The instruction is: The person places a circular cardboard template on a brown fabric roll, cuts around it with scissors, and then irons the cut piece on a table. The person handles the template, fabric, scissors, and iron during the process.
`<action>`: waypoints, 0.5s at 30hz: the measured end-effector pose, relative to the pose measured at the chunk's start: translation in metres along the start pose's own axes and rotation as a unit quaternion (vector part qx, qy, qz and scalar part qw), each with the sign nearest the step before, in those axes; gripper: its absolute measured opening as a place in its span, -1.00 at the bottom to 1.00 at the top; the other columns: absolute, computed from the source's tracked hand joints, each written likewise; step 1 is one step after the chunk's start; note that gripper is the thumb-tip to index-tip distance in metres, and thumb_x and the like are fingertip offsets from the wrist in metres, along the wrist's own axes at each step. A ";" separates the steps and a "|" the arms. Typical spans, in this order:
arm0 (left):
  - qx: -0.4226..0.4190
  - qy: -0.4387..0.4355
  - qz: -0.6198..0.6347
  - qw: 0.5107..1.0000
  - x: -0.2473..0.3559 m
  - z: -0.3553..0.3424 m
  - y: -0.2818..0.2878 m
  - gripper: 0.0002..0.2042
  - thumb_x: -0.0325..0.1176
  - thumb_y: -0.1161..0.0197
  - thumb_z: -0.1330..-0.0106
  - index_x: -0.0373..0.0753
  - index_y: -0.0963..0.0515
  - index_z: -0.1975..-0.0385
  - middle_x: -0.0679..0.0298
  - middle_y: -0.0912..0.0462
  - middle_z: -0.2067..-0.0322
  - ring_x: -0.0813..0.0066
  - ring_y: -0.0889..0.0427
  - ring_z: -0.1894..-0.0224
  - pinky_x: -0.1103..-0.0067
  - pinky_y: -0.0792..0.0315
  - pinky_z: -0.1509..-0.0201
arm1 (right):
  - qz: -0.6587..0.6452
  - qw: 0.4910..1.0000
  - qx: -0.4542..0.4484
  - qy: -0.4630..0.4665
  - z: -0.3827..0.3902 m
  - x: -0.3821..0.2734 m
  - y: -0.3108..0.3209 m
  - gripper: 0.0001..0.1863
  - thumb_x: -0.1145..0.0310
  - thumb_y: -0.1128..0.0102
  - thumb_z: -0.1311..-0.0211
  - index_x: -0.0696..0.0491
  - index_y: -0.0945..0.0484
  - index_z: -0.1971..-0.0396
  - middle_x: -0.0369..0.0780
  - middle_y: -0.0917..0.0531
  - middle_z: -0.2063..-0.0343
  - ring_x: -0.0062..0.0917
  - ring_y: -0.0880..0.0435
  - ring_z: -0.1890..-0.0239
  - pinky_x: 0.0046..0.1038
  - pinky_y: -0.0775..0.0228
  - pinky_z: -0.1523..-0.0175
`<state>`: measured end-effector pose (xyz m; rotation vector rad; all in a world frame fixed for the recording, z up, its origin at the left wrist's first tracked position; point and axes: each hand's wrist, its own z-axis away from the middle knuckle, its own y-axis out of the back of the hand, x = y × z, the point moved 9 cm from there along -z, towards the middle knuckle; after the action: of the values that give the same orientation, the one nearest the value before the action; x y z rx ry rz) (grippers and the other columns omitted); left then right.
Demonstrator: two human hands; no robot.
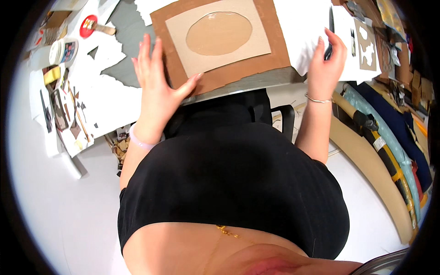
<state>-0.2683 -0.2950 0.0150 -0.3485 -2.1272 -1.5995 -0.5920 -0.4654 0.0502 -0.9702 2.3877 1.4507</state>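
Best steady the brown sheet [231, 74] at twelve o'clock with the spread-open left hand [157, 85] at eleven, off the glossy oval [219, 35]; whether the right hand [327, 64], at two, grips the dark tool [328, 52] I cannot tell.

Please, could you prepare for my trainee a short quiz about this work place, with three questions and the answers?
1. Which shape has the tan patch on the beige panel?
A) star
B) oval
C) triangle
2. True or false: the beige panel lies on a larger brown sheet.
3. Fill in: of the two hands, the ____ one is nearer to the red disc.

Key:
1. B, oval.
2. True; brown shows around the panel.
3. Left; the left hand is spread at the brown sheet's left edge.
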 end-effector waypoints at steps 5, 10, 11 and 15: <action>-0.050 -0.052 0.027 0.997 0.005 -0.027 0.003 0.16 0.02 -0.67 0.05 -0.29 -0.08 -0.52 -0.07 -0.08 -0.53 -0.12 -0.06 -0.57 -0.09 0.12 -0.57 | 0.147 0.975 -0.104 -0.132 0.031 0.080 0.030 -0.65 0.27 -0.29 -0.37 0.14 -0.63 -0.05 0.01 -0.57 -0.05 -0.08 -0.55 -0.15 -0.16 -0.38 -0.29; -0.062 -0.156 -0.019 0.986 0.036 -0.062 -0.012 0.08 0.14 -0.58 -0.01 -0.30 -0.20 -0.48 -0.05 -0.20 -0.48 -0.07 -0.10 -0.56 -0.01 0.07 -0.60 | 0.232 0.963 -0.086 -0.103 0.043 0.062 0.028 -0.58 0.15 -0.31 -0.36 0.12 -0.65 -0.05 -0.01 -0.58 -0.05 -0.11 -0.58 -0.12 -0.17 -0.37 -0.28; -0.071 -0.170 -0.032 0.982 0.042 -0.066 -0.019 0.13 0.15 -0.60 0.04 -0.30 -0.17 -0.49 -0.06 -0.17 -0.49 -0.07 -0.08 -0.57 0.00 0.07 -0.61 | 0.245 0.960 -0.088 -0.106 0.043 0.060 0.027 -0.57 0.12 -0.32 -0.35 0.12 -0.65 -0.06 -0.02 -0.59 -0.05 -0.12 -0.58 -0.12 -0.17 -0.36 -0.28; -0.096 -0.217 -0.062 0.969 0.057 -0.080 -0.039 0.25 0.25 -0.61 0.13 -0.31 -0.09 -0.52 -0.10 -0.13 -0.50 -0.06 -0.04 -0.58 0.01 0.09 -0.62 | 0.176 0.960 -0.131 -0.171 0.042 0.086 0.022 -0.47 0.03 -0.36 -0.29 0.14 -0.65 -0.07 -0.04 -0.66 0.06 -0.19 -0.67 0.00 -0.26 -0.50 -0.13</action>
<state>-0.3198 -0.3863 0.0282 -0.6971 -2.3499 -1.9536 -0.6787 -0.4607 0.0045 -0.2973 2.2209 1.9155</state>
